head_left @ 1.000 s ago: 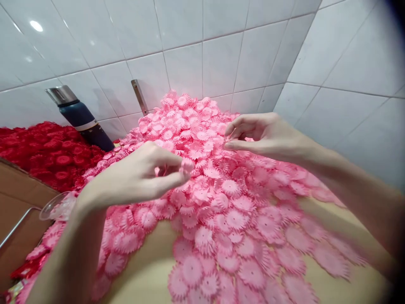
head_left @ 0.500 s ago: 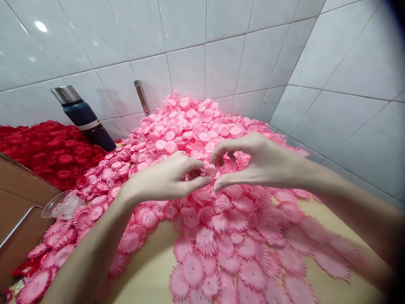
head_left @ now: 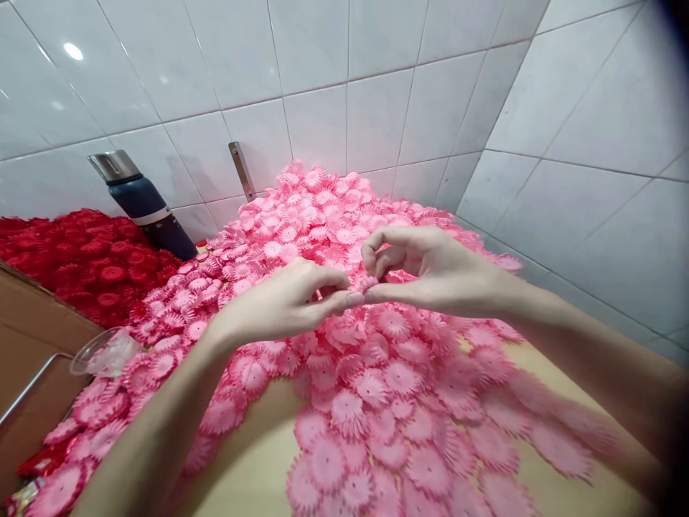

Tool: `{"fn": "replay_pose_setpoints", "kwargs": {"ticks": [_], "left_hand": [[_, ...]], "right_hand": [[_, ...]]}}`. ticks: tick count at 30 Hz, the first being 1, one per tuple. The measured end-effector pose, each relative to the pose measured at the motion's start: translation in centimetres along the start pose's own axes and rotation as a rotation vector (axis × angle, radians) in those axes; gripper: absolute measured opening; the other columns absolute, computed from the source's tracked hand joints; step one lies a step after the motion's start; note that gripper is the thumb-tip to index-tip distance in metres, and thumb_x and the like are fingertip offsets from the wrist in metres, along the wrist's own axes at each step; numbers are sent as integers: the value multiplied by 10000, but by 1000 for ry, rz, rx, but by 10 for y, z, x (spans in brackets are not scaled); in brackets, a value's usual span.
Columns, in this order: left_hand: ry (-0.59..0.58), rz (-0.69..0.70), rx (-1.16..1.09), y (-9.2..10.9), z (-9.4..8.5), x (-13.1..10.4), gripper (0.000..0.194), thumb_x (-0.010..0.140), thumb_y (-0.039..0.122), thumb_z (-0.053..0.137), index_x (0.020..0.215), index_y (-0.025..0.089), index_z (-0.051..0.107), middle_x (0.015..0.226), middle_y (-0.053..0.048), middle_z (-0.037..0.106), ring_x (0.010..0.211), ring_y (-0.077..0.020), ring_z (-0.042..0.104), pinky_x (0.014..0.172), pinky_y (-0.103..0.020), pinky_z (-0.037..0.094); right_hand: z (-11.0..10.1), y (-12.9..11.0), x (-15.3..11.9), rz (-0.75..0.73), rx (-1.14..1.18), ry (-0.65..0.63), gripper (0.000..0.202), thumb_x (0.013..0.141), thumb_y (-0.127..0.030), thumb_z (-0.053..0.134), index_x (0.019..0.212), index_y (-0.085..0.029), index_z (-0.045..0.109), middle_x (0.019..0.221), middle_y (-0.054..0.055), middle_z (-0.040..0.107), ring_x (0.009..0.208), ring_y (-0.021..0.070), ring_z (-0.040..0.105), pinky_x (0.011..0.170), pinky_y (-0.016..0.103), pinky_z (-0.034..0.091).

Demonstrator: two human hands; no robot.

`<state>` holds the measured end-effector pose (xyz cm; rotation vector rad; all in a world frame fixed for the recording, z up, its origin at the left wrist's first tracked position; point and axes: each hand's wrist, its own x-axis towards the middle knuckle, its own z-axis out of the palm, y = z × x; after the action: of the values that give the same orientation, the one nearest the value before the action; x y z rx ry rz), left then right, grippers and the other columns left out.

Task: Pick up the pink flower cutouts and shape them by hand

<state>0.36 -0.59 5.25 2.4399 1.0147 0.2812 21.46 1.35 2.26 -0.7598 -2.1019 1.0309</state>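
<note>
Over a heap of pink fringed paper discs [head_left: 317, 205], my two hands meet fingertip to fingertip. My left hand [head_left: 293, 298] pinches the near edge of a small pink fringed disc [head_left: 367, 281], its thumb pointing right. On the other side, my right hand [head_left: 430, 269] has its thumb and curled forefinger at the same disc, which is mostly covered by the fingers. Many of the loose discs have a small dark hole in the middle. Below the hands, more discs lie spread over the pale yellow tabletop [head_left: 252, 445].
A dark blue bottle [head_left: 153, 212] with a steel cap stands at the back left, beside a pile of red fringed discs [head_left: 80, 258]. A clear plastic cup [head_left: 105, 352] lies by a cardboard box [head_left: 37, 352]. White tiled walls [head_left: 312, 50] rise behind and right.
My right hand's fingers have closed in on the small pink disc, and its thumb now meets the left thumb. The left hand has hardly moved.
</note>
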Motion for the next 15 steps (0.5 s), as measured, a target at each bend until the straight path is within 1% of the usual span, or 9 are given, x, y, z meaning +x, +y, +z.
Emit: {"fn": "replay_pose_setpoints", "kwargs": {"ticks": [2,4,7,9,11,15], "left_hand": [[31,1,-29,0,0,-1,338,932,397,505,705,151,551,598,47,465,521,-73,399,492,-231,307],[74,6,-71,-1,0,-2,268,906,392,556,793,153,597,676,31,562,585,-81,487,533,-218,363],[95,6,-135,-2,0,-3,232,866,387,618,874,156,612,741,17,633,639,-91,562,568,-207,413],[88,19,-152,-2,1,-3,239,855,387,634,841,150,607,705,23,622,611,-85,549,547,-202,404],[91,51,-173,-3,2,-3,237,845,371,650,796,144,601,672,31,595,593,-78,524,537,-199,391],[136,92,-241,-3,2,-1,217,828,315,676,736,139,590,652,36,559,598,-73,500,544,-197,384]], "right_hand": [[1,1,0,26,-6,9,216,780,-202,710,862,-213,511,779,-21,588,679,108,597,568,230,454],[2,1,-1,43,-4,16,240,783,-190,712,870,-220,490,719,-46,557,598,78,534,508,204,404],[4,0,-2,8,11,13,236,814,-209,691,856,-221,459,636,-71,518,528,62,474,468,194,362],[7,-1,-2,-17,24,-7,221,834,-232,676,860,-217,456,626,-70,522,529,63,482,471,192,370],[10,-2,-1,-12,41,-6,213,844,-243,668,851,-211,457,630,-66,528,531,63,485,466,190,371],[14,-5,0,-15,166,4,234,822,-208,693,811,-203,460,640,-61,542,544,65,503,474,194,379]]}}
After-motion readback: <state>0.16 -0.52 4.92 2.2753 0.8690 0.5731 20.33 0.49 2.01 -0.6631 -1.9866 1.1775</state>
